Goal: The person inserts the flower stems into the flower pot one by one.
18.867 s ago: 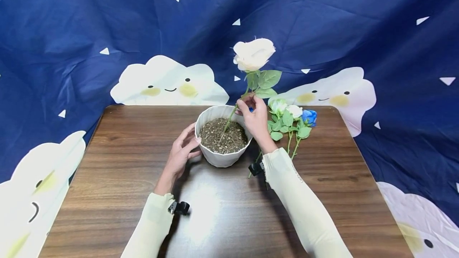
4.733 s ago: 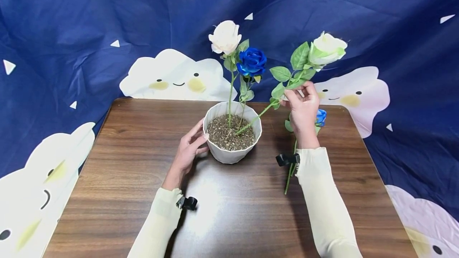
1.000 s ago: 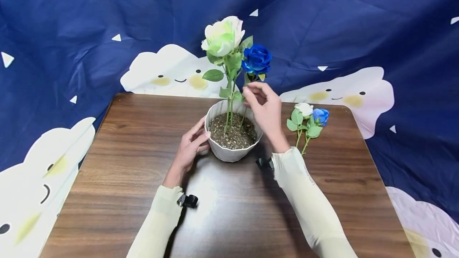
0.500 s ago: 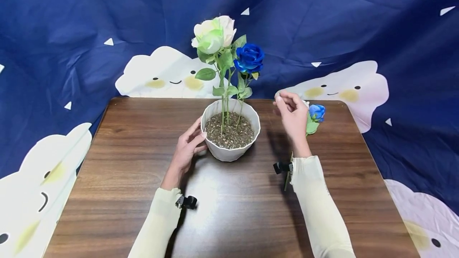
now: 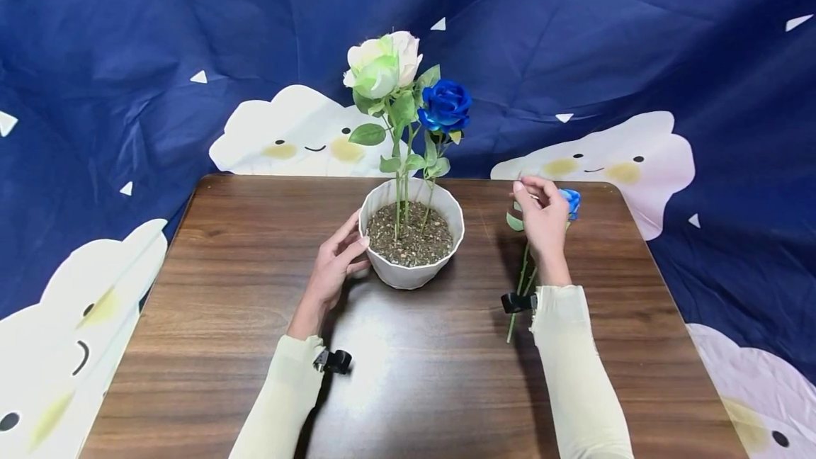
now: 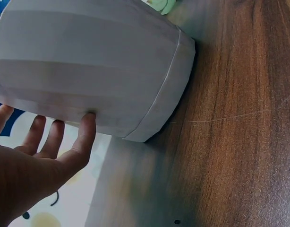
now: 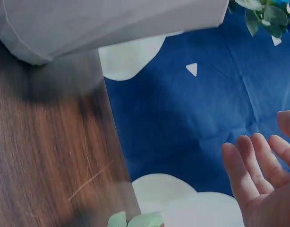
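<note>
The white pot [image 5: 408, 276] stands upright on the wooden table [image 5: 242, 261], with soil [image 5: 414, 248] inside. Taking the pot as the dial, with 12 o'clock away from the person, the left hand [image 5: 330, 264] is at about 9 o'clock, thumb and fingers spread against the outer wall rather than wrapped round it. The right hand [image 5: 547, 229] hangs at 3 o'clock, over the loose stems [image 5: 512, 326]; its wrist view shows thumb and fingertips apart with nothing between them. Whether it brushes a flower cannot be told.

The step in hand seems to be taking up 1 loose stem. It would go best with a light pinch partway along, lifting straight up so that the other is not dragged, while the left hand steadies the pot without tipping it.

Counted: 1 pot; 2 hands; 3 roses standing in the soil, being 1 white-green rose [image 5: 375, 78], 1 pale rose [image 5: 409, 59] and 1 deep-blue rose [image 5: 445, 106]; 2 loose stems, lower ends towards 4 o'clock; 1 loose blue rose [image 5: 572, 205] visible, partly hidden by the right hand.
</note>
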`<state>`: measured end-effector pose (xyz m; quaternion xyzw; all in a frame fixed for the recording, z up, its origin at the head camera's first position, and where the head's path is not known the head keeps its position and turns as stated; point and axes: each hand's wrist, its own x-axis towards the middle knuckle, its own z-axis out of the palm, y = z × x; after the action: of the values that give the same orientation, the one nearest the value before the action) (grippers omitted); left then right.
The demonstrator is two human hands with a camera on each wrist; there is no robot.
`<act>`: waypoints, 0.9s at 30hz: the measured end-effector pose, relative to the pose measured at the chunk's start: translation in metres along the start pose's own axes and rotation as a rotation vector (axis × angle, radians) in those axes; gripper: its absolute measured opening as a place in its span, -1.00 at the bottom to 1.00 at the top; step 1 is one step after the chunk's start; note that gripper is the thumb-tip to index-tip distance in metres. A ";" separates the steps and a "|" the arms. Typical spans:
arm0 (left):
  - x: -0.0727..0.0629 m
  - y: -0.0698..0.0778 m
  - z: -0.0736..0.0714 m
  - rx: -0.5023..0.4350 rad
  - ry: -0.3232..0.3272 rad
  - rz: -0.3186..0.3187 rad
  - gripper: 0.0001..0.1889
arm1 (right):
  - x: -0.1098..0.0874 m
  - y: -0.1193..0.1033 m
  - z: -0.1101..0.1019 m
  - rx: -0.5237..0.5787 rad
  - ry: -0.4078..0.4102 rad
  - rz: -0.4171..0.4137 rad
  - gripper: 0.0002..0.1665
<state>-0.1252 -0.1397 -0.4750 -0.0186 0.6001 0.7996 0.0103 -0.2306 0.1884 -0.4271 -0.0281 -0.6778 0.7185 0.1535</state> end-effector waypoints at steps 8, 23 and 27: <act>0.000 0.000 -0.001 0.009 0.003 -0.007 -0.37 | 0.004 0.007 -0.015 0.053 0.055 0.071 -0.66; 0.001 -0.002 -0.001 0.005 0.003 -0.003 -0.36 | 0.013 0.029 -0.048 0.085 0.115 0.222 -0.71; 0.002 -0.002 -0.001 0.010 0.004 -0.013 -0.36 | 0.016 0.038 -0.053 0.040 0.138 0.256 -0.64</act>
<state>-0.1269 -0.1405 -0.4770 -0.0239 0.6041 0.7964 0.0142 -0.2396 0.2421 -0.4657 -0.1605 -0.6419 0.7421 0.1071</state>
